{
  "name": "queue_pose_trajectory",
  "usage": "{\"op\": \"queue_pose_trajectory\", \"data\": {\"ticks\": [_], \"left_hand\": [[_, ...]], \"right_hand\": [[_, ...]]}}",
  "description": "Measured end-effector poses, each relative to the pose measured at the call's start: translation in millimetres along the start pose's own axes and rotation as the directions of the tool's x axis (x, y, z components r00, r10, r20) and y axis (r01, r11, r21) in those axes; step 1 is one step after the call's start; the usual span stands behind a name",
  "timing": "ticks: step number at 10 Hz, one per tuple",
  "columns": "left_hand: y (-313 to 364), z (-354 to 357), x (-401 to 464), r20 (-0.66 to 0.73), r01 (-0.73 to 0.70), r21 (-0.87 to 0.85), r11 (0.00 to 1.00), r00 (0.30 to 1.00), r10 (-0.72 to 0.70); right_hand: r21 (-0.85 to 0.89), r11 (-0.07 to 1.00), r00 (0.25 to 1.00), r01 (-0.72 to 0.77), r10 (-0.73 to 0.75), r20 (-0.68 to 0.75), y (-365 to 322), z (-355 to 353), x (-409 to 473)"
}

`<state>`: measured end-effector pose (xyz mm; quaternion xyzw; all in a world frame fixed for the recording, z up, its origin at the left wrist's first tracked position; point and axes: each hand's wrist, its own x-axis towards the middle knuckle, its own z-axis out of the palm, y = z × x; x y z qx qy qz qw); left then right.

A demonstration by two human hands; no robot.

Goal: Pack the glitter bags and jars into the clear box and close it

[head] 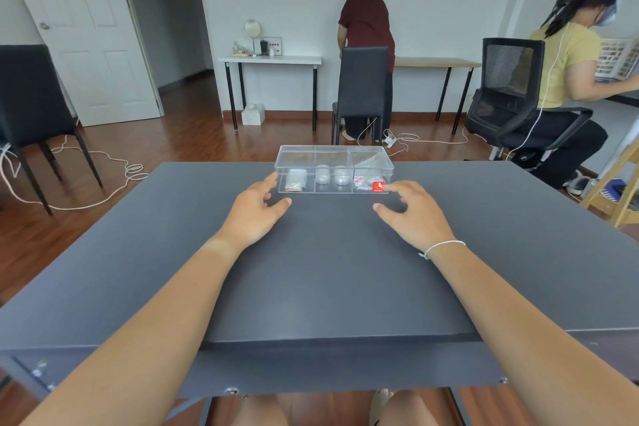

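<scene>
The clear box (334, 155) stands at the far edge of the dark grey table (328, 270) with its lid down. Inside, a small glitter bag (294, 180) lies in the left compartment, two glitter jars (332, 175) stand in the middle one, and more bags with a red label (371, 183) fill the right one. My left hand (257, 211) hovers just in front of the box's left corner, fingers apart, holding nothing. My right hand (411, 209) is open near the right front corner, one fingertip close to the red label.
Beyond the table, two people work at desks along the back wall and at the right. A black chair (363, 93) and an office chair (511, 93) stand behind the box. Cables trail over the wooden floor; another black chair (31, 104) is at the left.
</scene>
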<state>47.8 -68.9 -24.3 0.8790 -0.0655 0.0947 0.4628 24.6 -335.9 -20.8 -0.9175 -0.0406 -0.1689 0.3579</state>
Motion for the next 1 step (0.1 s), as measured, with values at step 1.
{"op": "queue_pose_trajectory", "data": {"ticks": [1], "left_hand": [[2.3,0.3,-7.8,0.026,-0.059,0.095,0.994,0.998,0.057]], "right_hand": [[-0.075,0.997,0.999,0.030,-0.028,0.020,-4.0,-1.1,-5.6]]}}
